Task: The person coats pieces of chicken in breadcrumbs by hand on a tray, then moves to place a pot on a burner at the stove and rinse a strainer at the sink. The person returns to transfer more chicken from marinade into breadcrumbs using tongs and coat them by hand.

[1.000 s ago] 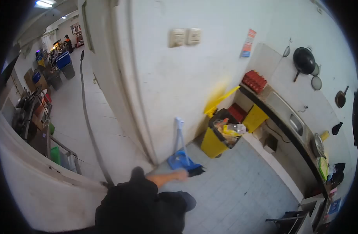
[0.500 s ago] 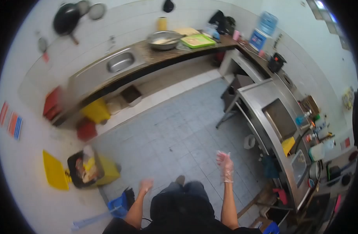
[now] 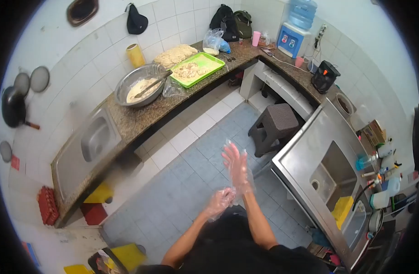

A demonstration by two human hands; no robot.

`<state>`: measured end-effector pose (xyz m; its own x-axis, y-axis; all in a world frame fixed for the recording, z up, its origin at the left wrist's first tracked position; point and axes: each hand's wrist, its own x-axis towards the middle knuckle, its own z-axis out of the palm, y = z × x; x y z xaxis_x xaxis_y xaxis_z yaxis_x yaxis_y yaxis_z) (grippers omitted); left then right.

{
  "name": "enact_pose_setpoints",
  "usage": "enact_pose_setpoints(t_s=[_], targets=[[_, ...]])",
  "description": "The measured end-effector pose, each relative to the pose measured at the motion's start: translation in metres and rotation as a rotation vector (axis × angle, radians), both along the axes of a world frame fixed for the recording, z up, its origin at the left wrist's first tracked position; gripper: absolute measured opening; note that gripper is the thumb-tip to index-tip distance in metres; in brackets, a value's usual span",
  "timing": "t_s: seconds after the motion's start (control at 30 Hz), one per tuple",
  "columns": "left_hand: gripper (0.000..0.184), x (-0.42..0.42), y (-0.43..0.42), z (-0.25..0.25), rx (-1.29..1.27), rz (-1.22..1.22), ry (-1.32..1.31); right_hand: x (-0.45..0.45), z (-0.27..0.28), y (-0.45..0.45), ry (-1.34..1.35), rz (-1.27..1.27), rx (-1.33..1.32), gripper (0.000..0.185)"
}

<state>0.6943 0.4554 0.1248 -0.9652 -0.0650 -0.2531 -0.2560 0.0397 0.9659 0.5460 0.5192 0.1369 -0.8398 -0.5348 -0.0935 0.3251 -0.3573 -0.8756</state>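
My left hand (image 3: 218,203), in a clear plastic glove, is closed at the base of my right hand, its fingertips on the loose edge of the right glove. My right hand (image 3: 237,168) is raised palm up in a clear plastic glove, fingers apart, holding nothing. Farther off on the counter (image 3: 127,119) stands a metal bowl (image 3: 120,86) with pale batter or dough and a utensil in it. Beside it lie a green tray (image 3: 209,65) with dough pieces and a pale mass of dough (image 3: 175,55).
A grey stool (image 3: 276,119) stands on the tiled floor ahead. To the right is a steel sink unit (image 3: 305,146) with a yellow cloth (image 3: 342,211). A water dispenser (image 3: 292,41) is in the far corner. At lower left is a yellow bin (image 3: 128,256).
The view has swung right toward the counter and sink unit. My hands, apart half a second ago, have come together in front of me. The left one now shows a plastic glove.
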Motion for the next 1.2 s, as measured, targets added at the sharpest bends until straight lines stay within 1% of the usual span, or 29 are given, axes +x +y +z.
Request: enact_pose_setpoints(t_s=[0.07, 0.17, 0.2, 0.27, 0.3, 0.37, 0.43, 0.47, 0.5, 0.53, 0.57, 0.63, 0.7, 0.77, 0.83, 0.87, 0.9, 0.97, 1.0, 1.03, 1.07, 1.1, 1.13, 1.17, 1.2], targets=[[0.024, -0.059, -0.033, 0.004, -0.057, 0.042, 0.039, -0.066, 0.004, -0.044, -0.128, 0.033, -0.106, 0.094], [0.021, -0.133, -0.101, 0.038, -0.206, 0.111, -0.031, -0.142, 0.001, -0.093, -0.266, 0.016, -0.219, 0.088], [0.021, -0.162, -0.129, 0.029, -0.208, 0.123, 0.056, -0.176, -0.001, -0.107, -0.286, -0.003, -0.261, 0.085], [0.021, -0.23, -0.184, -0.005, -0.216, 0.146, 0.228, -0.248, -0.011, -0.12, -0.234, -0.036, -0.23, 0.08], [0.022, -0.271, -0.205, 0.0, -0.164, 0.198, 0.22, -0.279, -0.021, -0.123, -0.217, -0.055, -0.213, 0.077], [0.023, -0.367, -0.259, 0.019, -0.063, 0.286, 0.199, -0.343, -0.035, -0.119, -0.23, -0.164, -0.079, 0.069], [0.029, -0.469, -0.314, 0.062, -0.637, 0.249, 0.324, -0.401, -0.054, -0.103, -0.248, -0.259, 0.007, 0.063], [0.032, -0.525, -0.335, 0.055, -0.516, 0.32, 0.304, -0.423, -0.066, -0.091, -0.259, -0.294, 0.027, 0.061], [0.036, -0.586, -0.357, 0.046, -0.392, 0.39, 0.283, -0.441, -0.073, -0.086, -0.321, -0.371, 0.128, 0.061], [0.039, -0.654, -0.379, 0.035, -0.434, 0.432, 0.324, -0.458, -0.075, -0.076, -0.385, -0.447, 0.24, 0.061], [0.042, -0.718, -0.398, 0.028, -0.469, 0.48, 0.347, -0.473, -0.073, -0.068, -0.407, -0.514, 0.288, 0.06], [0.045, -0.837, -0.428, 0.046, -0.493, 0.498, 0.454, -0.486, -0.075, -0.049, -0.467, -0.597, 0.342, 0.058], [0.046, -0.938, -0.451, 0.068, -0.674, 0.483, 0.578, -0.496, -0.077, -0.033, -0.493, -0.623, 0.364, 0.057], [0.047, -1.037, -0.468, 0.067, -0.793, 0.527, 0.659, -0.517, -0.074, -0.032, -0.47, -0.64, 0.392, 0.06], [0.046, -1.106, -0.486, 0.047, -1.066, 0.504, 0.436, -0.562, -0.062, -0.044, -0.475, -0.612, 0.446, 0.058], [0.048, -1.128, -0.497, 0.051, -1.114, 0.41, 0.243, -0.581, -0.051, -0.052, -0.477, -0.596, 0.471, 0.058], [0.051, -1.15, -0.508, 0.055, -1.168, 0.297, 0.056, -0.608, -0.023, -0.077, -0.412, -0.593, 0.578, 0.05], [0.059, -1.173, -0.527, 0.078, -1.177, 0.152, -0.044, -0.67, -0.026, -0.089, -0.306, -0.466, 0.657, 0.043], [0.063, -1.182, -0.538, 0.079, -1.181, 0.082, -0.104, -0.703, -0.024, -0.097, -0.256, -0.393, 0.694, 0.039], [0.062, -1.188, -0.552, 0.076, -1.121, 0.157, -0.038, -0.741, -0.026, -0.111, -0.24, -0.336, 0.69, 0.026], [0.061, -1.189, -0.563, 0.068, -1.057, 0.227, 0.019, -0.778, -0.041, -0.12, -0.13, -0.245, 0.774, 0.025], [0.056, -1.198, -0.568, 0.062, -1.094, 0.303, 0.134, -0.824, -0.056, -0.132, -0.002, -0.145, 0.849, 0.025], [0.052, -1.208, -0.573, 0.056, -1.134, 0.379, 0.248, -0.868, -0.049, -0.153, 0.136, -0.058, 0.807, 0.025], [0.045, -1.218, -0.574, 0.047, -1.273, 0.431, 0.421, -0.911, -0.041, -0.177, 0.268, 0.025, 0.756, 0.025], [0.039, -1.235, -0.58, 0.04, -1.335, 0.372, 0.423, -0.948, -0.04, -0.202, 0.265, 0.044, 0.675, 0.025]])
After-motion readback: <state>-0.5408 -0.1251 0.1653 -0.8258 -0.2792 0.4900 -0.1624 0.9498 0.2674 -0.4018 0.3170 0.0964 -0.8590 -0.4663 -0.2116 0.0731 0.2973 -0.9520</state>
